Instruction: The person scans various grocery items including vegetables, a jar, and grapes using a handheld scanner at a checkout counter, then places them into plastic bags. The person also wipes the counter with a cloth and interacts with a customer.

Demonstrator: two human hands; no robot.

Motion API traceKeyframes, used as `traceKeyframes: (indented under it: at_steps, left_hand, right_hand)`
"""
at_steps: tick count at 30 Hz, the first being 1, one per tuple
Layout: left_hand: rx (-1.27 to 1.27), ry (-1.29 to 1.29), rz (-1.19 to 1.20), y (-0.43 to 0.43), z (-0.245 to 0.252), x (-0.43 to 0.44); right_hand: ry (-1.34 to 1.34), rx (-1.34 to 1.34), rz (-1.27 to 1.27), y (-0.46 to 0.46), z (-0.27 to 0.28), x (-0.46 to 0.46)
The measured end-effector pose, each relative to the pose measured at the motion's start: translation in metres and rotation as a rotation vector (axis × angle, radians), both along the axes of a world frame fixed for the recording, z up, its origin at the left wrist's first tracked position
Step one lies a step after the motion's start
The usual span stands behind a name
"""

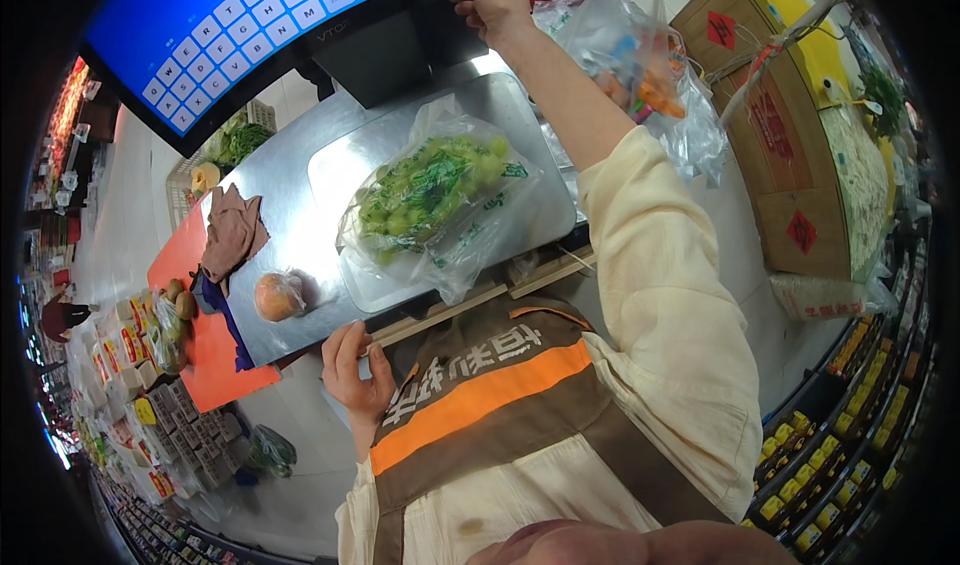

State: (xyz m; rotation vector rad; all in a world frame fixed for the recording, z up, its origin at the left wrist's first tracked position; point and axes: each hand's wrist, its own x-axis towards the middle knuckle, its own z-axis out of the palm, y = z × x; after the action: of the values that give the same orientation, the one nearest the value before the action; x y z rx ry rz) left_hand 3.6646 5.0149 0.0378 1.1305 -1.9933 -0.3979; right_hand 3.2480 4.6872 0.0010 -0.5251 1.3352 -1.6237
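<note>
A clear plastic bag of green grapes (431,194), printed in green, lies on the metal weighing platter (540,152) of a scale. Above it stands a touchscreen (247,32) showing a keyboard. My right hand (495,11) reaches past the platter to the screen's lower edge. Its fingers are bent, and whether they grip anything is hard to see. By the counter's near edge, my left hand (358,374) is loosely curled, thumb apart, with nothing in it. An orange-coloured round fruit in clear film (278,296) rests on the steel counter (296,332) near that hand.
A crumpled brown cloth (232,233) lies at the counter's left end. Kiwifruit (184,306) and bagged produce sit beyond an orange-red sheet (225,381). Filled plastic bags (630,62) stand beyond my right forearm. A wooden bin (787,182) is at right, a vegetable crate (178,190) behind the counter.
</note>
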Motion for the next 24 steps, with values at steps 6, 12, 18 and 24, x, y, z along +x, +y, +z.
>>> traceKeyframes:
  at_steps: [6,12,18,24]
  left_hand:
    - [-0.052,-0.105,-0.157,-0.019,0.017,-0.032]
    - [-0.186,-0.332,-0.203,-0.038,0.0,-0.1]
    - [-0.195,-0.368,-0.305,-0.031,-0.047,-0.1]
    - [0.774,0.002,-0.035,-0.009,-0.074,-0.062]
  right_hand:
    - [0.17,-0.292,-0.041,0.019,0.019,0.024]
    - [0.754,-0.049,0.738,0.158,0.035,0.064]
    - [1.585,0.115,0.706,0.184,0.02,0.064]
    - [1.245,-0.112,0.512,0.173,-0.012,0.03]
